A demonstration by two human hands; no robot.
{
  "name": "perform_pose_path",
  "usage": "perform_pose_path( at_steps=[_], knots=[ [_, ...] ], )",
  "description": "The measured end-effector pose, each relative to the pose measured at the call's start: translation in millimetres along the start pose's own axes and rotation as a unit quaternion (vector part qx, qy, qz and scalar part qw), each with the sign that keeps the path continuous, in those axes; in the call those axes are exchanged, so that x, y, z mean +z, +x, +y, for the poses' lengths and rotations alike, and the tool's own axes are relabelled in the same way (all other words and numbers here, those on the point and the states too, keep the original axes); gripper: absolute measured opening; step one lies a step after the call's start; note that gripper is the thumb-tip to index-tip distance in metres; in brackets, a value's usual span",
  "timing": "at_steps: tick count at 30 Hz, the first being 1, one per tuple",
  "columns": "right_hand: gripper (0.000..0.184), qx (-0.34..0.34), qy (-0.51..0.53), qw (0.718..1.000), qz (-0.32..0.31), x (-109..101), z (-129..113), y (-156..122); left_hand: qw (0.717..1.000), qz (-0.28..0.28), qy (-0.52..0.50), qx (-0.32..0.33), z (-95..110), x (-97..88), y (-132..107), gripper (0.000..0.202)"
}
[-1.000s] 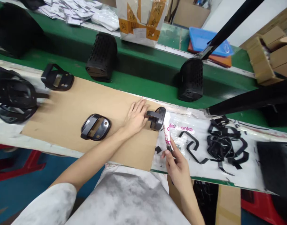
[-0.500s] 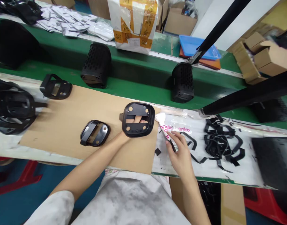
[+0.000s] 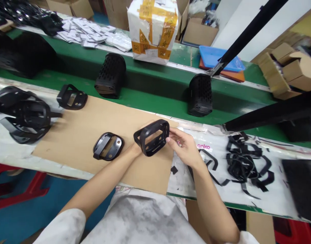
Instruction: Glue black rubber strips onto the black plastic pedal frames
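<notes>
My left hand (image 3: 135,148) grips a black plastic frame part (image 3: 152,137) from below, tilted up above the brown cardboard sheet (image 3: 76,125). My right hand (image 3: 184,146) is closed on the part's right edge, fingers pinched against it. A second black frame part (image 3: 108,146) lies flat on the cardboard just left of my left wrist. A third one (image 3: 71,97) sits at the cardboard's far left corner. Loose black plastic strips (image 3: 244,162) lie scattered on white plastic to the right.
A heap of black frames (image 3: 23,113) lies at the left edge. Two black perforated housings (image 3: 111,75) (image 3: 200,95) stand on the green conveyor (image 3: 155,95). A taped white box (image 3: 154,28), a blue tray (image 3: 217,57) and cardboard boxes (image 3: 289,69) lie beyond. Black stand bars (image 3: 269,112) cross the right.
My left hand lifted the frame part off the cardboard and turned it over. My right hand left the white plastic bag and came up to the part's right edge.
</notes>
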State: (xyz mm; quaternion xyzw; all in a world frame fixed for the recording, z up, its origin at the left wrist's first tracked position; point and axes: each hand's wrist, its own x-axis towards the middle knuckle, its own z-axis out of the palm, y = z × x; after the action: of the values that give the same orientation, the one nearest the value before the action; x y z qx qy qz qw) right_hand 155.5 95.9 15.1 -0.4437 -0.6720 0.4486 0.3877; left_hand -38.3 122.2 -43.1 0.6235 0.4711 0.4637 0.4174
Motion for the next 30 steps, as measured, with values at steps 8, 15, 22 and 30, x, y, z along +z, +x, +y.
perform_pose_path(
  at_steps=[8,15,22,30],
  knots=[
    [0.024,-0.09,-0.118,0.989,0.019,5,32,11,0.999,-0.007,-0.032,-0.004,6,8.5,-1,0.033],
    [0.02,-0.054,-0.08,0.993,0.063,1,48,8,0.999,-0.031,-0.036,-0.014,0,13.0,0,0.031],
    [0.029,-0.001,-0.041,0.996,0.079,0,54,11,0.973,-0.088,-0.187,-0.103,-7,14.1,3,0.043],
    [0.037,0.034,-0.001,0.99,0.136,-1,59,15,0.925,-0.118,-0.297,-0.207,18,5.4,16,0.074]
  ],
)
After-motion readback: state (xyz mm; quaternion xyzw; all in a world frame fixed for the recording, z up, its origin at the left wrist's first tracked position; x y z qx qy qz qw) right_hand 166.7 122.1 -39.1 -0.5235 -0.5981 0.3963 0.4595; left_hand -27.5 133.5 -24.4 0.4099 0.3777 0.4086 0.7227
